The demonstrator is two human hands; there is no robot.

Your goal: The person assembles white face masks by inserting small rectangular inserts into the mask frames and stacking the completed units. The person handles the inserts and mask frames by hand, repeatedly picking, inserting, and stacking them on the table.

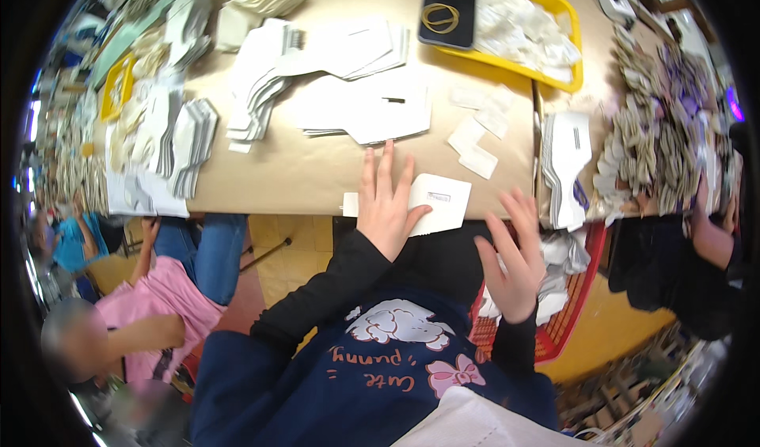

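My left hand lies flat with its fingers stretched out, pressing on a white cut piece at the table's near edge. That piece has a small printed box on it, and its left part is under my palm. Off to the right, my right hand hovers with fingers apart, holding nothing, just in front of the table edge. Beyond my left fingertips rests a stack of white shaped pieces. Small whitish translucent patches lie on the brown table covering to its right.
A yellow tray holds crumpled white pieces; a dark phone with yellow rubber bands overlaps its edge. Fanned white stacks stand at left, another stack at right. A red basket sits below; people sit on both sides.
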